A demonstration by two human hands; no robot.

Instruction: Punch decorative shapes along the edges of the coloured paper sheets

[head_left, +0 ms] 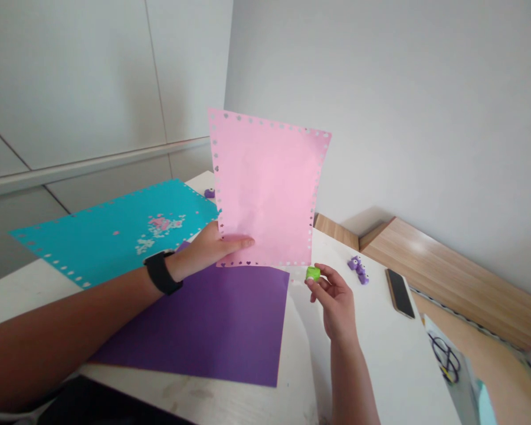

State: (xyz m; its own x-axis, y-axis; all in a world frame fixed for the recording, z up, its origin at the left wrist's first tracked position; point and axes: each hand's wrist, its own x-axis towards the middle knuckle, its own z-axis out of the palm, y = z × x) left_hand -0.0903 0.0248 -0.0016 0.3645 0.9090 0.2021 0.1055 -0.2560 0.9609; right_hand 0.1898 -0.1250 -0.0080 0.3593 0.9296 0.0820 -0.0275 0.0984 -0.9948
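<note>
My left hand (216,243) grips a pink sheet of paper (268,183) near its lower left corner and holds it upright, thumb across the front. Small shaped holes run along all the edges of this sheet. Between the thumb and fingers of my right hand (336,298) is a small green craft punch (312,274), just below the sheet's lower right corner. Beneath, a purple sheet (207,324) lies flat on the white table (371,348). To the left lies a blue sheet (101,230) with punched edges, and a pile of pink and pale paper cutouts (159,224) rests on it.
Several small purple punches (358,268) sit together at the right, near a dark phone (399,293). Another purple punch (209,193) stands behind the pink sheet's left edge. A wooden panel (451,271) and a coiled cable (445,357) are beyond the table's right side.
</note>
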